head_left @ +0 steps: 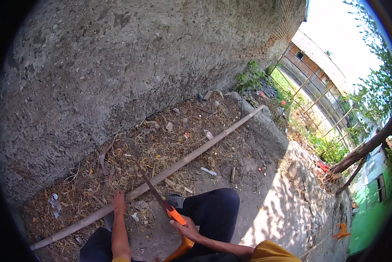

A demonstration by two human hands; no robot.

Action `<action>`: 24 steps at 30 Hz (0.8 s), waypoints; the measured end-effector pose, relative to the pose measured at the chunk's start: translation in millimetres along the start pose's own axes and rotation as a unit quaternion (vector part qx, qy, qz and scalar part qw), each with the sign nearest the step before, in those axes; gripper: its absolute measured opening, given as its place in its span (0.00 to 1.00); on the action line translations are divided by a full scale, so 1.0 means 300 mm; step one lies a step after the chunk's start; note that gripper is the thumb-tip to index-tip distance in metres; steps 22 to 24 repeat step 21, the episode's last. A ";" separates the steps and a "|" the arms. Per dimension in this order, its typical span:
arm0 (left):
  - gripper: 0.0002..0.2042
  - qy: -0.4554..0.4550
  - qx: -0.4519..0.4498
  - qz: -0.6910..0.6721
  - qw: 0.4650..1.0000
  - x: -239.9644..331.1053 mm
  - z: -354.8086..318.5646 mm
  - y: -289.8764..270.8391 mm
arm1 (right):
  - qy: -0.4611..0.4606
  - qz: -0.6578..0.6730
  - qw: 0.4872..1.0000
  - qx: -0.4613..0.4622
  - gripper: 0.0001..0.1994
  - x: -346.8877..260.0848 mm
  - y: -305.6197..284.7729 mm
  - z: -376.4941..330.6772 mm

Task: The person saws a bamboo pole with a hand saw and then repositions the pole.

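Note:
A long bamboo pole (196,153) lies slantwise across the ground, from the lower left to a stone slab at the upper right. My left hand (118,202) is closed over the pole left of the middle, its fingertips at the far side. In my right hand (188,229) is a hand saw (175,215), gripped by its orange handle. The dark saw blade (154,191) points up and left and crosses the pole just right of my left hand. Whether the teeth touch the pole I cannot tell. My bent knees (215,209) are close by.
A rough grey wall (95,65) rises along the far left side. Dry leaves, straw and litter cover the soil. A stone slab (263,129) lies under the pole's far end. Part of an orange plastic seat (183,248) shows below me. A tree trunk (362,146) leans at right.

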State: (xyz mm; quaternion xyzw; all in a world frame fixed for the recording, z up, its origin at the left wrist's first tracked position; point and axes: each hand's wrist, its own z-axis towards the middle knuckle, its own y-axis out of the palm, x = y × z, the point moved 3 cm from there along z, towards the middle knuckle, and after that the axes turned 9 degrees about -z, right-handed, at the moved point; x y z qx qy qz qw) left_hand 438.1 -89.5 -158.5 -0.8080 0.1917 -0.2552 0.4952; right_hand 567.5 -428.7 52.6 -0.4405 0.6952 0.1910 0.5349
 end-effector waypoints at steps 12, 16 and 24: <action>0.20 -0.031 -0.054 -0.059 0.996 0.055 0.109 -0.082 | 0.020 -0.030 0.999 0.027 0.10 -0.091 -0.053 0.130; 0.21 -0.036 0.016 -0.103 0.994 -0.074 0.158 -0.132 | -0.006 0.014 1.000 0.001 0.09 -0.143 0.022 0.134; 0.19 -0.064 0.003 -0.076 0.995 -0.172 0.238 -0.200 | -0.020 -0.061 0.998 -0.009 0.15 -0.025 0.091 0.166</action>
